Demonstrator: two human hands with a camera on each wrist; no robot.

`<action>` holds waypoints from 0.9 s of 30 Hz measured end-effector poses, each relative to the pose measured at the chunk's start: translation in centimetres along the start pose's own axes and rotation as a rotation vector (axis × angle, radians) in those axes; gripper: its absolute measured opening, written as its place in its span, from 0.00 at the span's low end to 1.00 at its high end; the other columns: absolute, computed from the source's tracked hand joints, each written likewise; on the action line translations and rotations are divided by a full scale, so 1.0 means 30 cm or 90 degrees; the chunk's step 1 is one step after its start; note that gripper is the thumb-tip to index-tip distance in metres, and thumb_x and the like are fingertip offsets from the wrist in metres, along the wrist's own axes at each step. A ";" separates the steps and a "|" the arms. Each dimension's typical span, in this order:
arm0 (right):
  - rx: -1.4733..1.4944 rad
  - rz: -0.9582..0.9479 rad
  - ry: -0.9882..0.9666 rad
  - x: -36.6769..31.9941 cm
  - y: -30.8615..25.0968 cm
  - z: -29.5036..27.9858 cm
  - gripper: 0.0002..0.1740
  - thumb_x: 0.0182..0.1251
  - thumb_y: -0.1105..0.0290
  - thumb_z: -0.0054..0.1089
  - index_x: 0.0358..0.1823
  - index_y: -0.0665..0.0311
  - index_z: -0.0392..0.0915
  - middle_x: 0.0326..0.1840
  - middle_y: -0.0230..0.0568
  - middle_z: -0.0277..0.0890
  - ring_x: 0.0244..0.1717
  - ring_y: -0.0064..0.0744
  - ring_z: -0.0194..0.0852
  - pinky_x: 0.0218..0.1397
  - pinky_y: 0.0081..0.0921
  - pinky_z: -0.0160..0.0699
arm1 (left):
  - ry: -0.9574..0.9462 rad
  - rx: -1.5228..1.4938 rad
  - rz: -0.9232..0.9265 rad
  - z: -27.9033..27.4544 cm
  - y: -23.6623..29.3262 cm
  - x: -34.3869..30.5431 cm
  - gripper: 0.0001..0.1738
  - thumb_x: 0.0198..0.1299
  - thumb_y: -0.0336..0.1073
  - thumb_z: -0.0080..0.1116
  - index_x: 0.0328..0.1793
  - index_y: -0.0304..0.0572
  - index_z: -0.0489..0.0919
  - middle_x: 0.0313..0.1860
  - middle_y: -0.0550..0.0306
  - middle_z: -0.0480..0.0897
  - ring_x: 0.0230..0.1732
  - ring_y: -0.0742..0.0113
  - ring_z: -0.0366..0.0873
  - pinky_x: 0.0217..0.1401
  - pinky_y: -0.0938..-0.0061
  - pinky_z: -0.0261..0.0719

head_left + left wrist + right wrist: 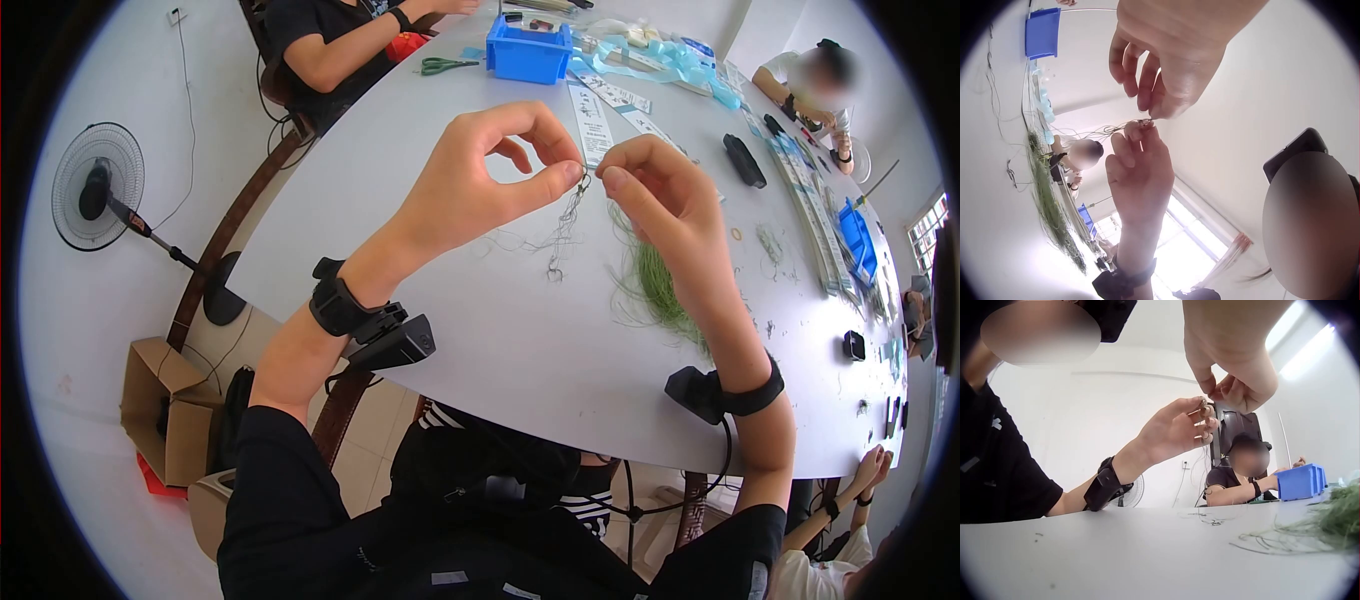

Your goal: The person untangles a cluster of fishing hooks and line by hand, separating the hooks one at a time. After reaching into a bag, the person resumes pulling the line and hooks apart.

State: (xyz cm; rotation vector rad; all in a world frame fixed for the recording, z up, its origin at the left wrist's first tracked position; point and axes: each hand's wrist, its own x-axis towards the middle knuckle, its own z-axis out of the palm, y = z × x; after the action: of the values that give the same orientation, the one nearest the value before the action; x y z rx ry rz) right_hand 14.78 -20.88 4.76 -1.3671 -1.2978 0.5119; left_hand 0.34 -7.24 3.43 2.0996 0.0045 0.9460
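Held above the white table [470, 290], the left hand [480, 170] pinches a small dark hook-like piece [584, 184] between thumb and forefinger. Thin strands [568, 225] hang from it, with a small dark cluster [554, 272] lower down. The right hand [670, 200] is close beside it, thumb and forefinger tips together; whether they pinch a strand is too small to tell. In the right wrist view the left hand [1172, 428] has its other fingers spread, strands falling below. A bundle of green threads [660, 290] lies on the table below the right hand.
A blue bin [528, 50], green-handled scissors [445, 66], printed cards [590, 120] and light-blue ribbon [650, 65] lie at the back. A black case [744, 160], long packets [800, 200] and a second blue bin [857, 240] are at right. Other people sit around the table.
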 end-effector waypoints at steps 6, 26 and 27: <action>-0.053 -0.024 -0.023 0.000 0.026 0.009 0.08 0.61 0.69 0.60 0.35 0.67 0.77 0.31 0.26 0.75 0.28 0.11 0.64 0.35 0.13 0.66 | -0.006 0.003 0.003 0.002 0.001 -0.001 0.05 0.55 0.33 0.61 0.32 0.41 0.78 0.30 0.67 0.79 0.35 0.78 0.74 0.40 0.80 0.70; -0.042 -0.023 0.006 -0.005 0.016 0.010 0.08 0.61 0.69 0.60 0.33 0.68 0.77 0.28 0.28 0.75 0.27 0.12 0.64 0.36 0.14 0.66 | -0.007 -0.021 0.022 0.000 -0.010 0.002 0.04 0.53 0.35 0.63 0.31 0.44 0.80 0.28 0.68 0.80 0.33 0.79 0.76 0.39 0.79 0.70; -0.033 -0.023 0.013 -0.007 0.016 0.011 0.08 0.61 0.69 0.60 0.32 0.68 0.77 0.27 0.28 0.75 0.28 0.12 0.65 0.36 0.14 0.66 | -0.007 -0.014 0.029 0.001 -0.011 0.001 0.05 0.52 0.34 0.63 0.31 0.44 0.79 0.27 0.68 0.80 0.33 0.79 0.76 0.39 0.79 0.70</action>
State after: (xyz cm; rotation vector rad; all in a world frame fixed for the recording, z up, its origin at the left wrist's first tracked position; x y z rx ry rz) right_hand 14.62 -20.82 4.18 -1.3850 -1.3256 0.4414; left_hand 0.50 -7.04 3.23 2.0925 -0.0599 0.9579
